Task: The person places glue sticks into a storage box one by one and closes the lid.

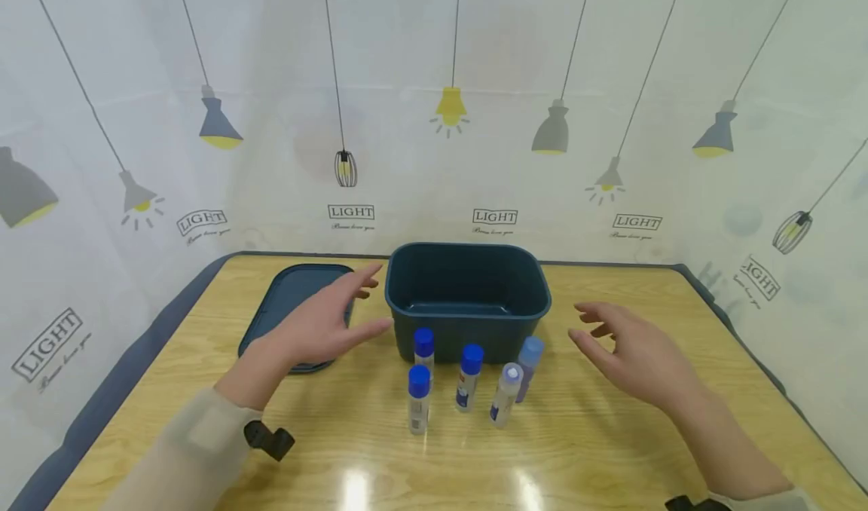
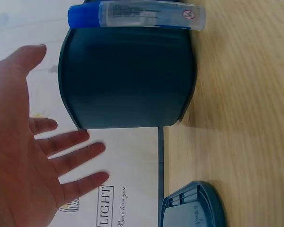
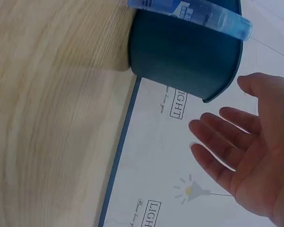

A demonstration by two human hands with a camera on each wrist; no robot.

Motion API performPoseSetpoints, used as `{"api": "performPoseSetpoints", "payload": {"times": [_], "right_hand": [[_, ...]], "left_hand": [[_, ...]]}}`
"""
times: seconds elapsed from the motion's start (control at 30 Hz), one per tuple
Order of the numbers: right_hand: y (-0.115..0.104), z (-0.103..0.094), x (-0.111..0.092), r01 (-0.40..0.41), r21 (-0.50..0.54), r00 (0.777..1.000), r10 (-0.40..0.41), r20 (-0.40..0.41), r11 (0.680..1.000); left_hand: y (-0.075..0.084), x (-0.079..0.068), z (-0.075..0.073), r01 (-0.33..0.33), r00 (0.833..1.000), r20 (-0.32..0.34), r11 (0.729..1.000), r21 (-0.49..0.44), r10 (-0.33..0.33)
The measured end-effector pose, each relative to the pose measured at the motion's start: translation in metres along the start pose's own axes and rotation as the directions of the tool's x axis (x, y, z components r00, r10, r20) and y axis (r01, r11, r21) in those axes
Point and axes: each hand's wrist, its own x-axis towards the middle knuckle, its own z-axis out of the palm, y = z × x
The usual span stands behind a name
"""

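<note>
A dark teal plastic bin (image 1: pixel 468 338) stands without its lid at the back middle of the table. My left hand (image 1: pixel 332 319) hovers at the bin's left side, fingers spread and holding nothing. On the other side, my right hand (image 1: pixel 634 356) is held in the air with relaxed fingers and an empty palm. Several glue bottles stand upright in front of the bin: blue-capped ones (image 1: pixel 418 402) (image 1: pixel 469 379) at left and middle, another blue-capped bottle (image 1: pixel 423 349) behind, a white-topped bottle (image 1: pixel 505 398) and a light-blue bottle (image 1: pixel 529 364) at right.
The bin's teal lid (image 1: pixel 294 300) lies flat on the wooden table (image 1: pixel 325 451) at the left, partly behind my left hand. A white curtain (image 1: pixel 407 51) printed with lamps hangs close behind the table and along its sides.
</note>
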Motion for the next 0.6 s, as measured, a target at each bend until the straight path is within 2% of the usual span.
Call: {"api": "performPoseSetpoints", "payload": {"times": [0.07, 0.13, 0.33, 0.47, 0.6], "right_hand": [[-0.003, 0.002, 0.001, 0.005, 0.053, 1.000, -0.004, -0.008, 0.999], [-0.006, 0.004, 0.001, 0.012, 0.097, 1.000, -0.011, -0.014, 0.995], [-0.009, 0.009, 0.001, 0.026, 0.159, 0.999, -0.020, -0.035, 0.987], [-0.013, 0.013, 0.000, 0.034, 0.205, 0.998, -0.022, -0.061, 0.978], [-0.017, 0.016, 0.000, 0.032, 0.294, 0.998, -0.013, -0.065, 0.955]], "left_hand": [[0.000, 0.009, -0.001, 0.016, 1.000, 0.018, 0.996, -0.083, -0.015], [-0.001, 0.018, -0.001, 0.037, 0.999, 0.038, 0.992, -0.124, -0.033], [-0.001, 0.038, 0.004, 0.059, 0.996, 0.069, 0.987, -0.151, -0.049], [-0.001, 0.043, 0.009, 0.066, 0.996, 0.067, 0.985, -0.162, -0.056], [-0.003, 0.045, 0.012, 0.077, 0.996, 0.056, 0.982, -0.172, -0.068]]}}
